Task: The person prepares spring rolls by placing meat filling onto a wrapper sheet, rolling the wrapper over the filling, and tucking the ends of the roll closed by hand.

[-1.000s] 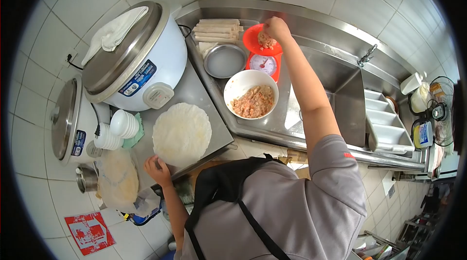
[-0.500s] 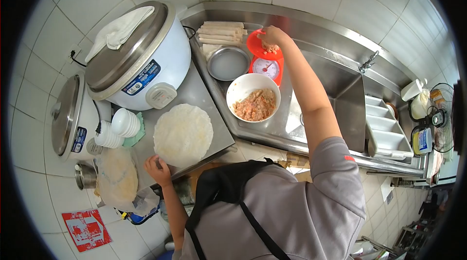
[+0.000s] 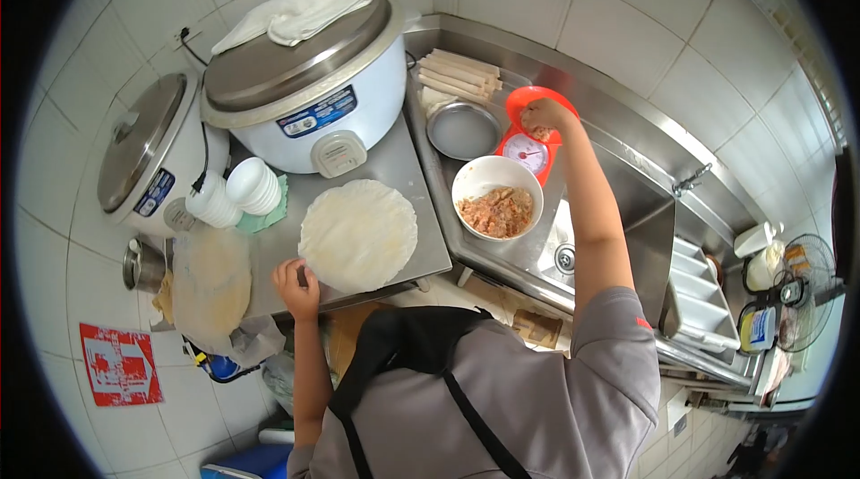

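Note:
My right hand (image 3: 547, 115) is over the red pan (image 3: 524, 100) of the kitchen scale, fingers closed on a lump of minced meat filling (image 3: 539, 133). Below the pan shows the scale's round dial (image 3: 527, 154). A white bowl (image 3: 475, 172) in front of the scale holds more of the orange-pink filling (image 3: 498, 211). My left hand (image 3: 296, 288) rests at the counter's front edge, loosely curled, thumb apart from the fingers and nothing seen in it. Just beside it lies a round, pale, thin wrapper (image 3: 358, 235), flat on the steel counter.
Rolled wrappers (image 3: 459, 76) lie in a tray behind a round metal pan (image 3: 464, 131). Two large cookers (image 3: 358, 89) and stacked white bowls (image 3: 253, 186) stand at the left, near a plastic-covered wrapper stack (image 3: 212, 277). To the right are a sink (image 3: 649, 251) and a white divided tray (image 3: 703, 300).
The camera view has shifted. My right hand has moved lower into the scale pan, and the pan sits less tilted. My left hand stays by the wrapper.

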### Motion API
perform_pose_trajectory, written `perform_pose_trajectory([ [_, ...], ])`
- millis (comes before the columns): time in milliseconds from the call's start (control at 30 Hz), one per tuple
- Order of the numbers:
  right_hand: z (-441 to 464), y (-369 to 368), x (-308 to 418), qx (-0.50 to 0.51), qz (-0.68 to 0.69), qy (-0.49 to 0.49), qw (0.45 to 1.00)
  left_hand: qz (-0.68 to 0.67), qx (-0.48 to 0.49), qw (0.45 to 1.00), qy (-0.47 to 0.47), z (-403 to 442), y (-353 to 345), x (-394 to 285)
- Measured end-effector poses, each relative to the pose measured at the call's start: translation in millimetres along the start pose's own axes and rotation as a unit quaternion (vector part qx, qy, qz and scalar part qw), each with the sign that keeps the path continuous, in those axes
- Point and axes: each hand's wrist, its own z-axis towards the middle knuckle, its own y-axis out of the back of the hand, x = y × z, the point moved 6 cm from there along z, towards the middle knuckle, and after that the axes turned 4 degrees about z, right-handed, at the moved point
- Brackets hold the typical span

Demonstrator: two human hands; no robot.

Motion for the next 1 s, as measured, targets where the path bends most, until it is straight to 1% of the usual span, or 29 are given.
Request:
perform_pose_trajectory([
  [33, 2, -1, -9, 0.045, 0.108, -0.016, 0.993, -0.005, -0.002, 1.000, 0.002, 1, 1, 1],
  [67, 2, -4, -18, 0.091, 0.214, -0.034, 0.972, -0.010, -0.003, 1.000, 0.003, 0, 2, 2],
  [100, 3, -6, -27, 0.115, 0.301, -0.024, 0.946, -0.017, -0.002, 1.000, 0.009, 0, 3, 2],
  [167, 8, -10, -34, 0.165, 0.465, -0.002, 0.870, -0.029, -0.004, 0.999, 0.021, 0, 5, 4],
  [267, -7, -11, 14, 0.185, 0.556, 0.087, 0.806, -0.057, -0.021, 0.997, 0.056, 1, 6, 15],
  [300, -16, -15, 45, 0.191, 0.557, 0.118, 0.800, -0.063, -0.023, 0.996, 0.065, 2, 6, 22],
  [400, -31, -74, 137, 0.253, 0.446, 0.189, 0.838, -0.142, -0.030, 0.984, 0.102, 18, 2, 18],
  [433, -42, -101, 173, 0.257, 0.393, 0.234, 0.851, -0.178, -0.023, 0.978, 0.103, 24, -5, 19],
  [467, -56, -132, 207, 0.257, 0.340, 0.280, 0.860, -0.200, -0.001, 0.975, 0.096, 31, -13, 16],
  [533, -83, -192, 256, 0.281, 0.283, 0.306, 0.864, -0.232, 0.062, 0.967, 0.088, 45, -28, 4],
  [567, -85, -225, 267, 0.258, 0.198, 0.324, 0.888, -0.241, 0.104, 0.961, 0.088, 48, -34, -4],
  [600, -84, -255, 269, 0.230, 0.111, 0.340, 0.905, -0.248, 0.127, 0.956, 0.086, 49, -38, -11],
  [667, -91, -280, 271, 0.218, 0.081, 0.381, 0.895, -0.264, 0.172, 0.946, 0.076, 54, -46, -21],
  [700, -94, -286, 272, 0.210, 0.065, 0.401, 0.889, -0.263, 0.172, 0.947, 0.066, 55, -49, -23],
  [767, -97, -268, 267, 0.104, 0.133, 0.416, 0.893, -0.263, 0.171, 0.948, 0.045, 55, -57, -24],
  [800, -100, -260, 263, 0.052, 0.167, 0.420, 0.890, -0.264, 0.173, 0.948, 0.038, 57, -59, -27],
  [867, -101, -263, 256, 0.031, 0.165, 0.380, 0.910, -0.267, 0.177, 0.947, 0.025, 59, -62, -33],
  [900, -102, -265, 251, 0.020, 0.163, 0.360, 0.919, -0.243, 0.180, 0.953, 0.008, 58, -66, -33],
  [1000, -105, -278, 244, -0.060, 0.056, 0.385, 0.919, -0.168, 0.187, 0.967, -0.038, 55, -77, -33],
])
